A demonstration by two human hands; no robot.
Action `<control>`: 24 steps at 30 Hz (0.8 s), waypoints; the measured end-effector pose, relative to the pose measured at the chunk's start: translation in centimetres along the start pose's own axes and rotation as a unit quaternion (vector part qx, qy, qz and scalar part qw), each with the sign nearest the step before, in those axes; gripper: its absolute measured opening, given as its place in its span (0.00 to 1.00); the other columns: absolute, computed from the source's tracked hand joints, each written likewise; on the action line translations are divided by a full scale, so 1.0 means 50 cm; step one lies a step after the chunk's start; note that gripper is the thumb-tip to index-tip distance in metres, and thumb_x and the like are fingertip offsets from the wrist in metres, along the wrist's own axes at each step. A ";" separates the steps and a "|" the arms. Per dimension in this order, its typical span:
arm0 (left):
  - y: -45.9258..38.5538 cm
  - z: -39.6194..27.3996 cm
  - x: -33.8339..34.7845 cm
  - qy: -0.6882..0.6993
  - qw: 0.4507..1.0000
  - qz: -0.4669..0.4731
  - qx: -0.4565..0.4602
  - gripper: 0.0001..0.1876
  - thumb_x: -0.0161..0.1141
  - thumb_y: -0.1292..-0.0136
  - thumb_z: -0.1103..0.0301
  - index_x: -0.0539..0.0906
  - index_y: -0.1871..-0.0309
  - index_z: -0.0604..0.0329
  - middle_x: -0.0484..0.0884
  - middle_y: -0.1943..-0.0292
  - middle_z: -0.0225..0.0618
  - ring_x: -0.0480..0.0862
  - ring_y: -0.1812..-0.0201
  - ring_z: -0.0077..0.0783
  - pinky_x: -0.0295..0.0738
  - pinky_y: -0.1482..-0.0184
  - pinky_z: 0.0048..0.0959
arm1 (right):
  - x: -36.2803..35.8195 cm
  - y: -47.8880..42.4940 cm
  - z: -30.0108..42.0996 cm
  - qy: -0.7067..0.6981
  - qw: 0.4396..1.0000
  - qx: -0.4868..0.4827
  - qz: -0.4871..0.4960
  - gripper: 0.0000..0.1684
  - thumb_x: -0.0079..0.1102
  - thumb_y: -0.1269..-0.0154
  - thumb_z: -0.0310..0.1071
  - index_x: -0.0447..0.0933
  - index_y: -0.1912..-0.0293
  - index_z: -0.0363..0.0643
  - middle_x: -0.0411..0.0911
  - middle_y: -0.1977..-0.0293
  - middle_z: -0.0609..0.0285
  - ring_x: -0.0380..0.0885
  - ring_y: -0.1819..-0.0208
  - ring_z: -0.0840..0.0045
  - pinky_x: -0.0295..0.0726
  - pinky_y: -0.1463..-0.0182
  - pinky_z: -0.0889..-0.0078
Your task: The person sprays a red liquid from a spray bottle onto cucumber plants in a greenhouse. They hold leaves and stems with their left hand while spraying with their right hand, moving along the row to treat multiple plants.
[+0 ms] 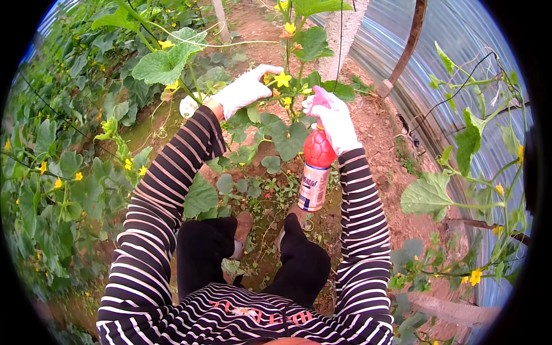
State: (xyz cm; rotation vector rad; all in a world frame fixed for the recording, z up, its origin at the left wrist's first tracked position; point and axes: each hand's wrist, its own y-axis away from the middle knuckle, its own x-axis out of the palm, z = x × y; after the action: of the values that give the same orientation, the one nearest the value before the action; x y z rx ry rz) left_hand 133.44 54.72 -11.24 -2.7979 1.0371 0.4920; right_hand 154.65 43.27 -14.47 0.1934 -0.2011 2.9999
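Observation:
My left hand (pixel 246 91), in a white glove, is beside a yellow flower (pixel 283 79) on an upright cucumber-like vine (pixel 300 73). Its thumb and fingers curve around a small bloom, but whether they pinch it is unclear. On the vine's other side, my right hand (pixel 334 118), also gloved, is wrapped around the top of a red spray bottle (pixel 319 148). Pink shows at the bottle's head between the fingers, and its lower part carries a printed label. The bottle hangs slightly tilted, with its nozzle end close to the flowering stem.
Dense leafy vines (pixel 86 189) fill the left side. Along the right runs the greenhouse's plastic film wall (pixel 457 26), with a curved brown pole (pixel 412 43) before it. A whitish post (pixel 340 39) stands behind the vine. Dark strings hang among the plants, above reddish soil (pixel 379 142).

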 end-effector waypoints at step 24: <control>0.007 -0.047 0.011 0.018 0.992 0.123 -0.003 0.21 0.54 0.29 0.51 0.80 0.42 0.54 0.82 0.50 0.31 0.79 0.54 0.23 0.71 0.50 0.26 | 0.038 0.224 0.057 0.007 0.988 -0.048 -0.146 0.33 0.51 0.41 0.18 0.66 0.34 0.38 0.75 0.45 0.60 0.78 0.50 0.78 0.80 0.62 0.83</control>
State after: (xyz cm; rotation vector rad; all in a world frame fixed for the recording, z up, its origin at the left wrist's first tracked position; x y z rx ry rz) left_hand 134.19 53.61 -9.22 -2.7062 1.3997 0.4725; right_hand 151.62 32.09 -12.78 0.1759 -0.2874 2.6924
